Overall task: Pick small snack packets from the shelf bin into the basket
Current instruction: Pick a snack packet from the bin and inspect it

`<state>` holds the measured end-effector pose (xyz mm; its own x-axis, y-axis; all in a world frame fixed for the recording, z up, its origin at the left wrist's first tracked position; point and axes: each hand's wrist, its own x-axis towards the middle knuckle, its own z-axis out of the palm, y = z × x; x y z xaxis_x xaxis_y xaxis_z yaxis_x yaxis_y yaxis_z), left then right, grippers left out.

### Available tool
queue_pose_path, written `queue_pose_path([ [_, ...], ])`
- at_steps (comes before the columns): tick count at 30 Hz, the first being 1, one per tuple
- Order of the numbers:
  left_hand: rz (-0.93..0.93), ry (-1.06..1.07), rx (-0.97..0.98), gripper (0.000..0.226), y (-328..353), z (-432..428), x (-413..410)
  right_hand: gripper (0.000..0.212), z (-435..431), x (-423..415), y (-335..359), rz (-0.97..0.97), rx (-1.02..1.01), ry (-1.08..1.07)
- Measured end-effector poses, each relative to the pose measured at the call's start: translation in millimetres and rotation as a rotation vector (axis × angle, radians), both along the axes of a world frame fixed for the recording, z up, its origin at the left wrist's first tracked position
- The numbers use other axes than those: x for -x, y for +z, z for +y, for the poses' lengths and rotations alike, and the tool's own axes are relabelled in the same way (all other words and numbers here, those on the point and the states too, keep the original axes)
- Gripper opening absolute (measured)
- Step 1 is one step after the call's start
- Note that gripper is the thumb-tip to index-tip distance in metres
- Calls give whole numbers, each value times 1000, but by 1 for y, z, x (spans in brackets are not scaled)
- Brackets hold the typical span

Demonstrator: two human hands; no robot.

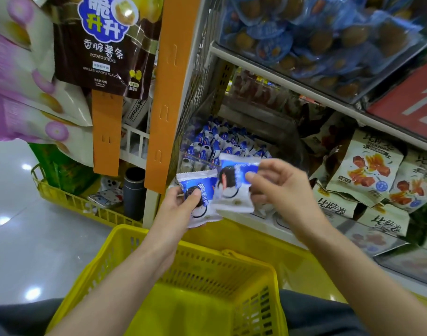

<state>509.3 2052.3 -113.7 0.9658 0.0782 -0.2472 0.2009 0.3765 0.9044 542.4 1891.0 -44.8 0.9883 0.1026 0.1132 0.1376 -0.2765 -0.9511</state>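
- Above the yellow basket [256, 270], the left hand [181, 202] pinches one blue-white packet [202, 190].
- Beside it, the right hand [280, 190] pinches another packet [234, 187], near the shelf bin [195, 163].

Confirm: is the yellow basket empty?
Empty: the basket shows bare floor; one packet in the left hand, another packet in the right hand.

Both arms are bare, from the left hand [183, 204] and the right hand [280, 190] back along each forearm as far as one can see. The thumbnails [195, 193] at the grip are short and plain. Well below the hands, dark blue-grey trousers [316, 316] of smooth, matte cloth cover both legs.
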Motion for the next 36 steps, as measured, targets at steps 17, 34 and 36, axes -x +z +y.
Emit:
queue_pose_path([
  [17, -17, 1, -78, 18, -6, 0, -4, 12, -19, -101, -10, 183, 907, -174],
  [34, -44, 3, -103, 21, -5, -2, -7, 36, -21, -107, -21, 216, 883, -23],
  [36, -53, -5, -104, 19, -6, -3, -6, 33, -18, -93, -19, 48, 811, -89],
])
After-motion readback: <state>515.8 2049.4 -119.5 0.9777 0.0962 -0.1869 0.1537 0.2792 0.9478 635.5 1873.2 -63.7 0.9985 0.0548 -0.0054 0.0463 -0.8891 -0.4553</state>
